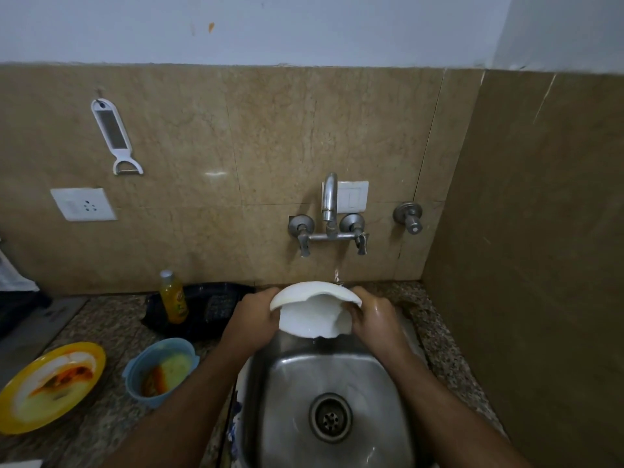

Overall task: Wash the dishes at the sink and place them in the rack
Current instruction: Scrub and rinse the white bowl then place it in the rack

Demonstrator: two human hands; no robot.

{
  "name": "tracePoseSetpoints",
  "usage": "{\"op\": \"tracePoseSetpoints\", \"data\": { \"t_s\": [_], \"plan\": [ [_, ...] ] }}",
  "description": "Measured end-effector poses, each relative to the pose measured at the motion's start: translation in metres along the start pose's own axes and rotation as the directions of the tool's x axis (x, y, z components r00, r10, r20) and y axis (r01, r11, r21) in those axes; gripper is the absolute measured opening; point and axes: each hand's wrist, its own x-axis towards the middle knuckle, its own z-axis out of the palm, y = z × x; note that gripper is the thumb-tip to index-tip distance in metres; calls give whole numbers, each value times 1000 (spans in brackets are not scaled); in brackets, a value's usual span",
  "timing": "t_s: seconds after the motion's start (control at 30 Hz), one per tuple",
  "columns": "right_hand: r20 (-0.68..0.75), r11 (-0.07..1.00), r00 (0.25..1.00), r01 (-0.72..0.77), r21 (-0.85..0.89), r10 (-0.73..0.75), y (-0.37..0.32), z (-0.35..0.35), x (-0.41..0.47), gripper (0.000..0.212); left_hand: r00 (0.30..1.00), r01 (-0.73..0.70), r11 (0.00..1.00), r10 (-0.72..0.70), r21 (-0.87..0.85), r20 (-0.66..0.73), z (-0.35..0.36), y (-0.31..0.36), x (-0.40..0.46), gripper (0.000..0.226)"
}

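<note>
Left hand [251, 315]: its fingers grip the left edge of the white plate [312, 314].
Right hand [373, 317]: wet, its fingers hold the right edge of the same plate.
White plate: tilted up between both hands, over the back of the sink [287, 383], with water dripping off its low edge.
Tap [329, 204]: on the wall above the fingers, water running down.
Soap bottle [174, 297]: on the bench, just left of the left fingers.
Blue bowl [160, 371]: dirty, left of the left arm.
Yellow plate [50, 386]: dirty, far left on the bench.
</note>
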Motion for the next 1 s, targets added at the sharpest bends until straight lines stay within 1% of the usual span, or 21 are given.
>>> {"op": "tracePoseSetpoints", "data": {
  "t_s": [0.07, 0.2, 0.4, 0.47, 0.57, 0.67, 0.73, 0.87, 1.0],
  "plan": [
    [-2, 1000, 1000, 9, 9, -9, -1, -3, 3, 19, 1000, -11, 1000, 11, -2, -18, 1, 2, 1, 26],
    [-12, 998, 1000, 21, 55, -20, -3, -10, 3, 25, 998, -47, 999, 47, 11, -42, 2, 1, 4, 28],
    [-52, 996, 997, 58, 67, -54, -4, -16, 2, 30, 990, -105, 993, 110, 60, -89, 4, -1, 1, 25],
    [-18, 998, 1000, 27, 51, -26, -6, -16, 5, 25, 995, -84, 995, 87, 46, -55, 4, -2, 4, 25],
    [78, 997, 996, -32, -74, 38, -4, -7, 7, 15, 999, -31, 999, 30, 25, 24, 3, -4, 9, 31],
    [44, 998, 998, -33, -48, 35, -3, -1, 1, 14, 999, -42, 998, 41, 52, 24, 1, -4, 7, 34],
    [27, 999, 1000, -7, -44, 8, 1, 0, 1, 14, 999, -37, 997, 35, 62, 33, 3, -7, 4, 34],
    [57, 1000, 998, 16, -10, -15, 0, -4, 5, 15, 999, -2, 999, 1, 47, 38, 3, -7, 0, 25],
    [-36, 997, 997, 72, 37, -71, -4, -7, 2, 18, 1000, -12, 998, 14, 68, -22, -2, -3, -3, 22]
  ]
}}
